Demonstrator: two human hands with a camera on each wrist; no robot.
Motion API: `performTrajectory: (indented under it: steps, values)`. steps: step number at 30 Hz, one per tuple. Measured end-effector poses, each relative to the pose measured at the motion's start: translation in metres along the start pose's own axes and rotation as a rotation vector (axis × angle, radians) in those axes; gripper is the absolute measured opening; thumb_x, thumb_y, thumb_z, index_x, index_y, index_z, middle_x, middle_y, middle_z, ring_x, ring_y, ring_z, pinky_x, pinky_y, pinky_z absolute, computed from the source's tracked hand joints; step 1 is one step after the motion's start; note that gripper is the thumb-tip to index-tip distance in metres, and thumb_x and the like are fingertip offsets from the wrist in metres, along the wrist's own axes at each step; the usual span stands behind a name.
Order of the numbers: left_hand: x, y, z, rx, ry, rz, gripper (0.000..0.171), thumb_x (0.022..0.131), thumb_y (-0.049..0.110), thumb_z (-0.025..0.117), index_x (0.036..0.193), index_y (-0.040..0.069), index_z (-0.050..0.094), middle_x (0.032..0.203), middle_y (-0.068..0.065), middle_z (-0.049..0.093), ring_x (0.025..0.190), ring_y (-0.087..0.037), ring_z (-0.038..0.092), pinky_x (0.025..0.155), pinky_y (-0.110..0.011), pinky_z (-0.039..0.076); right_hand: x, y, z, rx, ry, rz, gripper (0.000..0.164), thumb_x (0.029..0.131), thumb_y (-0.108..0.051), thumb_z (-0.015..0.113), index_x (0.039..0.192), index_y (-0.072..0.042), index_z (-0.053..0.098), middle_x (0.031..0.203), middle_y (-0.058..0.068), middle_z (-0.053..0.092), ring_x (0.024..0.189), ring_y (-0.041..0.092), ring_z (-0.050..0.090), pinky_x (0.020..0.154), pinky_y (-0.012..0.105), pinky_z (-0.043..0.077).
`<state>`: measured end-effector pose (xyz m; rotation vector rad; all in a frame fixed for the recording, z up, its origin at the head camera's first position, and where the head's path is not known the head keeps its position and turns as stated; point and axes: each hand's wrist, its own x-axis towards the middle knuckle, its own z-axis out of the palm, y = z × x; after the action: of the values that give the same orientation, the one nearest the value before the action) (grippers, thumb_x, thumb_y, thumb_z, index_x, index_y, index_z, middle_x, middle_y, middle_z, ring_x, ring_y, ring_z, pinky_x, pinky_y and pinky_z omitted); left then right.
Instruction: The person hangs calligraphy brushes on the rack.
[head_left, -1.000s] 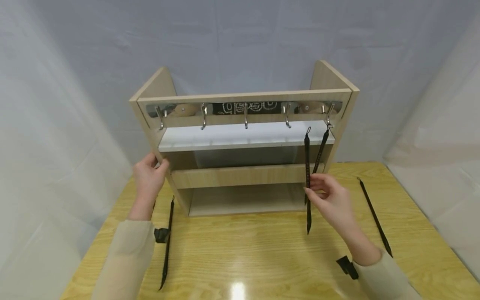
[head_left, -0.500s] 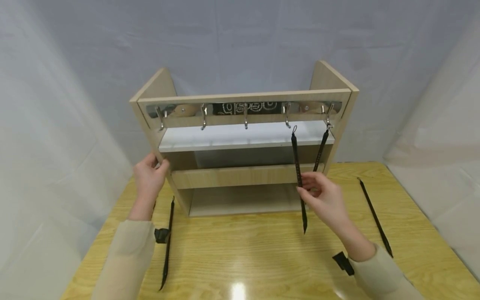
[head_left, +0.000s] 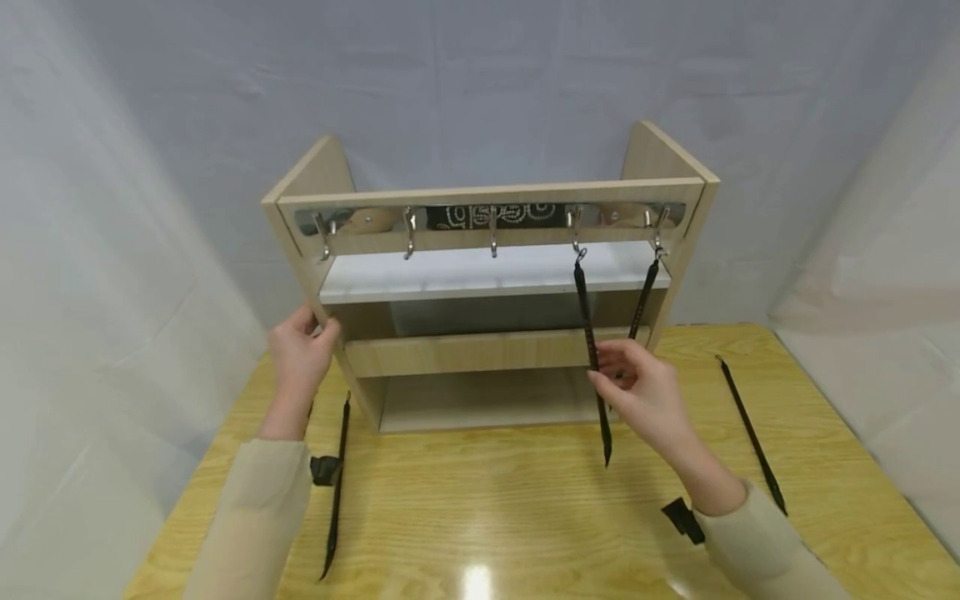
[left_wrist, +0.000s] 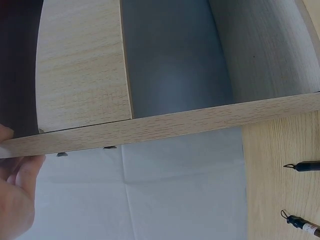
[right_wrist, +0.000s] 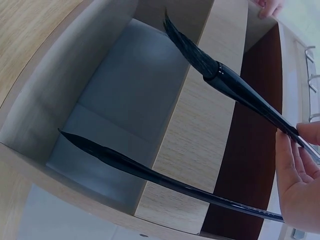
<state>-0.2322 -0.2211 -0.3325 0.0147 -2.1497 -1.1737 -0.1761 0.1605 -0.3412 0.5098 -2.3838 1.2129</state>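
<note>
My right hand (head_left: 648, 390) pinches a black calligraphy brush (head_left: 582, 300) by the middle of its handle, bristles down. The brush's cord loop is right at the tip of the second hook from the right (head_left: 577, 237); whether it is caught there I cannot tell. In the right wrist view the dark bristles (right_wrist: 192, 50) show clearly. A second calligraphy brush (head_left: 645, 292) hangs from the rightmost hook (head_left: 660, 229), partly behind my right hand. My left hand (head_left: 300, 350) grips the left side panel of the wooden shelf unit (head_left: 427, 357), thumb in front.
One brush (head_left: 750, 433) lies on the table (head_left: 480, 500) at the right. Another brush (head_left: 335, 500) lies at the left, near my sleeve. The left wrist view shows a further brush end (left_wrist: 300, 221) there. Three other hooks line the metal rail (head_left: 450, 218).
My right hand has moved left with the brush, bringing its loop from beside the hanging brush to the second hook from the right. My left hand has stayed on the side panel.
</note>
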Motion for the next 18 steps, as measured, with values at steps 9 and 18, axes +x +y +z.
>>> performTrajectory:
  steps: [9, 18]
  values:
    - [0.0009, 0.0008, -0.0004, -0.005, -0.002, -0.002, 0.010, 0.077, -0.001, 0.053, 0.076, -0.007, 0.061, 0.083, -0.020, 0.064, 0.093, -0.025, 0.060, 0.067, -0.021, 0.049, 0.0031, -0.0013, 0.0004, 0.009, 0.005, -0.012, 0.030, 0.075, -0.001, 0.066, 0.103, 0.001, 0.057, 0.085, 0.008, 0.063, 0.074, 0.016, 0.059, 0.059, 0.022, 0.050]
    - [-0.0005, 0.0004, -0.0008, -0.016, -0.013, 0.003, 0.011, 0.077, 0.000, 0.052, 0.075, -0.007, 0.060, 0.083, -0.021, 0.064, 0.096, -0.027, 0.058, 0.077, -0.039, 0.049, 0.0045, -0.0043, 0.0000, 0.034, 0.007, 0.018, 0.028, 0.076, 0.000, 0.065, 0.103, 0.001, 0.058, 0.085, 0.009, 0.063, 0.074, 0.018, 0.059, 0.059, 0.022, 0.049]
